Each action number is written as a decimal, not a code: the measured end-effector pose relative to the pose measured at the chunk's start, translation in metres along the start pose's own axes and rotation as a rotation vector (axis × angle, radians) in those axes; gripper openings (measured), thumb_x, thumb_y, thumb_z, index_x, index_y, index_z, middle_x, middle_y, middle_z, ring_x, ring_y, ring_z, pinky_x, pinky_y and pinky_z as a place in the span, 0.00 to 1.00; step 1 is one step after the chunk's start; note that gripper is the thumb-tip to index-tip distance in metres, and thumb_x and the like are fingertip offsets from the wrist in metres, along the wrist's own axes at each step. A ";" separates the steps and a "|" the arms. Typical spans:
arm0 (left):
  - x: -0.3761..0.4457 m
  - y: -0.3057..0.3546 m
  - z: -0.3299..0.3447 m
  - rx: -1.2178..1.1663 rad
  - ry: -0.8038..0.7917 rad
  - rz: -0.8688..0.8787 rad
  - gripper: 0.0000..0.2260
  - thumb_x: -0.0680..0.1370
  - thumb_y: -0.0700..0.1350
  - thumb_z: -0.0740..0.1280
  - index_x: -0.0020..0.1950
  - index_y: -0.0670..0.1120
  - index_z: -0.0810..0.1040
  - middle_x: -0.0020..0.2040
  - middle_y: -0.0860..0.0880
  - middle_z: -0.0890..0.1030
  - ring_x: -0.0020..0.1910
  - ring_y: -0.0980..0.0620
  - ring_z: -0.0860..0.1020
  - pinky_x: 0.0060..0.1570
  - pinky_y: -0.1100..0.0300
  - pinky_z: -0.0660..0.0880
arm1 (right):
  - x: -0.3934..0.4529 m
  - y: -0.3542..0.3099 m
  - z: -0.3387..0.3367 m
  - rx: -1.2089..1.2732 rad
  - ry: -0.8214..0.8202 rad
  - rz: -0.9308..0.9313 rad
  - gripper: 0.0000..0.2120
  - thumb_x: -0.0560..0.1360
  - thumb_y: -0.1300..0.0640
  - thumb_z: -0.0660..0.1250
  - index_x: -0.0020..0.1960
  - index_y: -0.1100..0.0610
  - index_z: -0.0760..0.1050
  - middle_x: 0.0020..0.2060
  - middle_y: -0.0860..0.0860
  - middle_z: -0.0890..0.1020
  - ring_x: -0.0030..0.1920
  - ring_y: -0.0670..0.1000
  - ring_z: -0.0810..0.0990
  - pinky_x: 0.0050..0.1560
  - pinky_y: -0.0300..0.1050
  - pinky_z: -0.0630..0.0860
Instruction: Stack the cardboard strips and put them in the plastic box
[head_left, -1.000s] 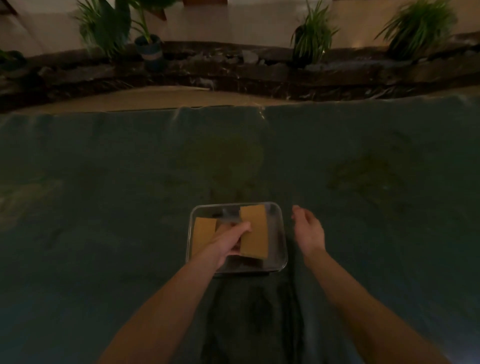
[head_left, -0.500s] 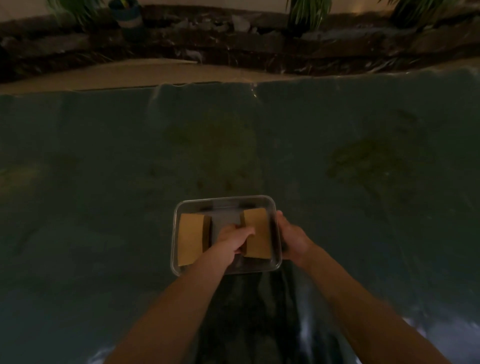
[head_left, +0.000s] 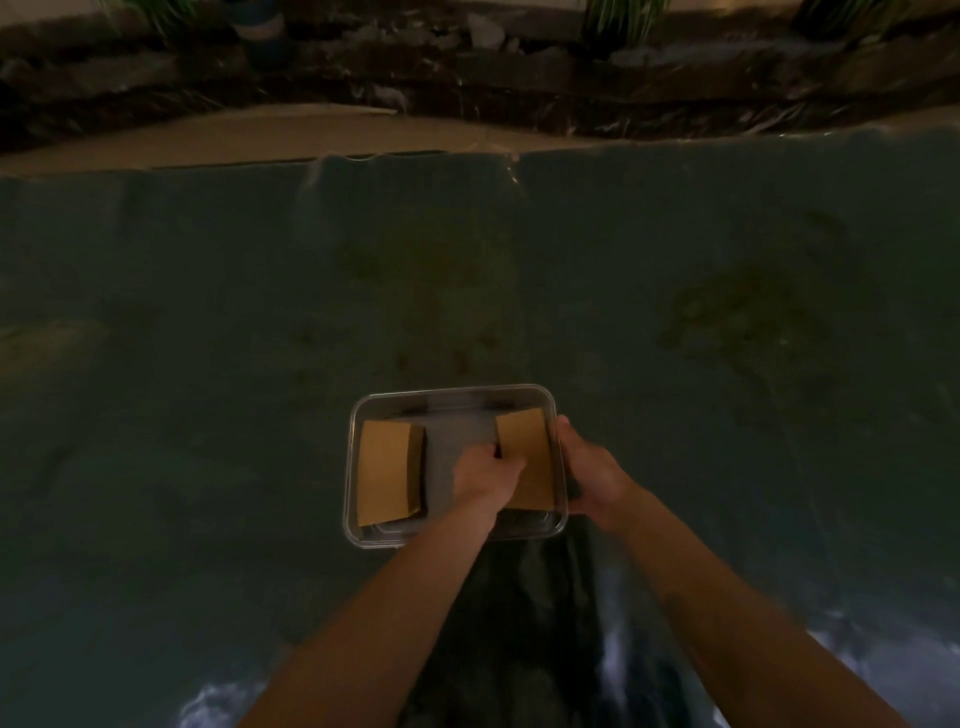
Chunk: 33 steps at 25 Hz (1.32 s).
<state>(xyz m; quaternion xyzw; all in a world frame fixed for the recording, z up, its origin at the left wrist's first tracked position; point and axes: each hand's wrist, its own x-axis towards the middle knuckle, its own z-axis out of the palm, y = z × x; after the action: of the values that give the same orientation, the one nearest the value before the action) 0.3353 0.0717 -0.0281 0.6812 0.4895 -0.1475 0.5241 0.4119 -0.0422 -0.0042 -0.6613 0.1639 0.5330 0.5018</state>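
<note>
Left hand (head_left: 485, 475) grips the right cardboard stack (head_left: 524, 457), hiding its edge; right hand (head_left: 589, 475) clasps the box (head_left: 452, 400) wall, fingers tucked from sight.

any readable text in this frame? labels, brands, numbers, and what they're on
None readable.
Plastic box: clear, no label or embossing visible.
Cardboard strips, left stack and right stack: plain brown faces, no print.
Blue cloth: only stains and creases, no text.
Blue pot at the far edge: banded, too dim and blurred to tell whether it carries any lettering.
Left hand and right hand cover parts of the box.
</note>
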 end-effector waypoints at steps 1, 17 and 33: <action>0.000 0.000 0.001 0.006 -0.002 0.002 0.05 0.79 0.49 0.66 0.44 0.52 0.75 0.43 0.53 0.76 0.41 0.56 0.73 0.47 0.58 0.68 | 0.001 0.000 0.001 0.001 0.007 0.000 0.23 0.77 0.32 0.56 0.52 0.50 0.76 0.50 0.54 0.81 0.51 0.56 0.81 0.50 0.57 0.79; -0.009 0.007 -0.001 0.212 -0.031 0.058 0.12 0.83 0.46 0.58 0.41 0.50 0.72 0.40 0.51 0.73 0.45 0.53 0.75 0.49 0.58 0.70 | -0.010 -0.004 0.009 0.012 -0.035 -0.001 0.36 0.76 0.29 0.50 0.69 0.55 0.71 0.59 0.58 0.80 0.60 0.60 0.79 0.63 0.62 0.75; -0.113 -0.112 -0.123 0.872 0.342 0.838 0.23 0.81 0.55 0.54 0.72 0.49 0.74 0.68 0.48 0.77 0.67 0.48 0.75 0.67 0.49 0.72 | -0.094 0.078 0.015 -1.456 0.344 -0.813 0.29 0.82 0.44 0.51 0.80 0.48 0.48 0.80 0.46 0.52 0.79 0.50 0.52 0.74 0.56 0.59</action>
<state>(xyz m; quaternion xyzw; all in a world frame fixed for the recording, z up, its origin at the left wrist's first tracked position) 0.1512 0.1162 0.0393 0.9802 0.1528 -0.0047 0.1257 0.3090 -0.0940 0.0407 -0.8984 -0.3959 0.1759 0.0716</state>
